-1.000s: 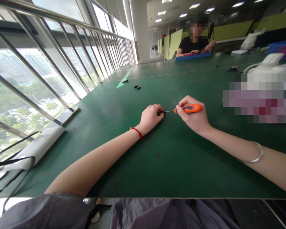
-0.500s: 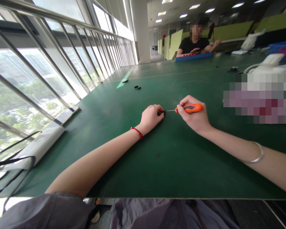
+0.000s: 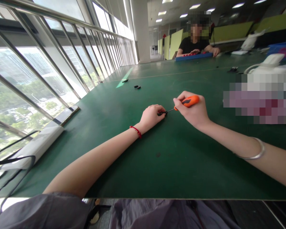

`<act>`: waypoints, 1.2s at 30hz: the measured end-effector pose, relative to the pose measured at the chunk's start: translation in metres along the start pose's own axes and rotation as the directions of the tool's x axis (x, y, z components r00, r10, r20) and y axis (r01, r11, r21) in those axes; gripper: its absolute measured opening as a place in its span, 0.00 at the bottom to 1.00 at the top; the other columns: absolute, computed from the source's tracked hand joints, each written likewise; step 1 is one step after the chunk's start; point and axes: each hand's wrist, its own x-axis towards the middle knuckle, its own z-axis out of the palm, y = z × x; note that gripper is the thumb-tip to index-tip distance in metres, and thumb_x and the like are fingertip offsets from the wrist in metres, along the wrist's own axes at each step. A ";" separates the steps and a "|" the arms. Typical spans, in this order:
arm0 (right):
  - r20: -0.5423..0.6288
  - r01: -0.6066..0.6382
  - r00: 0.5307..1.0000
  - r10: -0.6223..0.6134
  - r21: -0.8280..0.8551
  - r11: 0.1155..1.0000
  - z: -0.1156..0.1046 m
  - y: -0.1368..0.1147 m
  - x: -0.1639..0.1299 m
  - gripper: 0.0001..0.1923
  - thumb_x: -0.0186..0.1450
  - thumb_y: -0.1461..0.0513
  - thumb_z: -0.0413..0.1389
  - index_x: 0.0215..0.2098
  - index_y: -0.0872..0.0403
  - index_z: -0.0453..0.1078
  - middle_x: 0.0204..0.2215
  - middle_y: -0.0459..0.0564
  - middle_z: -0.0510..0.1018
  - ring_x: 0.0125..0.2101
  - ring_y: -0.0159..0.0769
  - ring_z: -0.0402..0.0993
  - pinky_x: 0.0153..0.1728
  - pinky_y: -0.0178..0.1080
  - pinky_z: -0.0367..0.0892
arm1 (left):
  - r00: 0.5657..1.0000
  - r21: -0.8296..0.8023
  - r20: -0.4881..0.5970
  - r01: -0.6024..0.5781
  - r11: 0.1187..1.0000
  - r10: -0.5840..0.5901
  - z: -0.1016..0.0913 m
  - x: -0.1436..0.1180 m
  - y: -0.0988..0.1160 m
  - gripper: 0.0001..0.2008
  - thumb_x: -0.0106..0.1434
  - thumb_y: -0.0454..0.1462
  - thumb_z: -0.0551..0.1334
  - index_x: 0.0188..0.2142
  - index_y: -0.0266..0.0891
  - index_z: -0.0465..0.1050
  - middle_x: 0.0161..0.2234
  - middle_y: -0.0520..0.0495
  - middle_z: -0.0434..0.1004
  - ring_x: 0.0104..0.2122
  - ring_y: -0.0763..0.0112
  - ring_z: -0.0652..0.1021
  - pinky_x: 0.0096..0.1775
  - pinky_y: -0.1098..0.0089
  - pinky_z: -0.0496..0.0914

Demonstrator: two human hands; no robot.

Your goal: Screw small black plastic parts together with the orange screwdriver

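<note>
At the left edge of the green tabletop (image 3: 133, 165), beside the window railing, a white power strip (image 3: 38, 144) with black cables was laid, presumably kept out of the working area. Further along the same edge, toward the far end, a few small black parts (image 3: 136, 86) were scattered, well apart from the hands.

Near the middle of the tabletop the left hand (image 3: 150, 116), a red cord at its wrist, was closed on a small black part (image 3: 161, 113), which was pinned against the surface, apparently so that it could not slip or turn under the tool. Only the part's right end was shown beyond the fingers; what kind of part it was could not be told.

Just to its right, an orange-handled screwdriver (image 3: 189, 101) was gripped in the right hand (image 3: 193, 113), fingers wrapped round the handle, a silver bangle worn further up the forearm. The handle was tilted up and to the right, the thin shaft sloped down so that its tip was met by the black part, probably to bear on a screw there.

At the far edge a blue tray (image 3: 194, 56) was being handled by another person (image 3: 195, 44), and white items (image 3: 271, 63) were left at the far right corner.
</note>
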 end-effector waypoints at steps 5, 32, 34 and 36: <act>-0.034 0.045 0.998 -0.048 -0.076 0.996 0.004 0.008 0.033 0.16 0.48 0.66 0.61 0.32 0.50 0.62 0.22 0.42 0.69 0.19 0.29 0.59 0.21 0.35 0.56 | 0.999 -0.113 0.044 -0.017 0.993 0.022 0.001 0.003 -0.008 0.08 0.57 0.37 0.60 0.34 0.38 0.77 0.35 0.48 0.76 0.33 0.72 0.76 0.37 0.72 0.70; 0.313 0.160 0.949 -0.017 -0.440 0.884 -0.012 -0.014 0.094 0.12 0.59 0.58 0.59 0.21 0.55 0.68 0.15 0.42 0.62 0.17 0.24 0.50 0.23 0.34 0.48 | 0.992 -0.209 0.115 -0.028 0.977 0.053 0.000 0.005 -0.016 0.08 0.58 0.35 0.61 0.36 0.37 0.77 0.35 0.48 0.74 0.32 0.73 0.75 0.37 0.73 0.70; 0.333 0.113 0.942 0.048 -0.446 0.888 -0.014 -0.014 0.095 0.07 0.57 0.62 0.60 0.23 0.55 0.70 0.17 0.43 0.65 0.19 0.25 0.53 0.24 0.35 0.50 | 0.992 -0.214 0.113 -0.030 0.976 0.056 0.000 0.005 -0.016 0.08 0.58 0.35 0.61 0.36 0.37 0.77 0.34 0.48 0.74 0.32 0.73 0.75 0.37 0.73 0.70; 0.337 0.088 0.939 0.067 -0.424 0.901 -0.015 -0.013 0.096 0.05 0.54 0.65 0.62 0.29 0.54 0.71 0.19 0.41 0.68 0.20 0.25 0.56 0.24 0.34 0.51 | 0.992 -0.218 0.111 -0.031 0.975 0.056 0.000 0.005 -0.016 0.08 0.58 0.35 0.61 0.36 0.37 0.77 0.34 0.48 0.74 0.32 0.73 0.74 0.37 0.73 0.70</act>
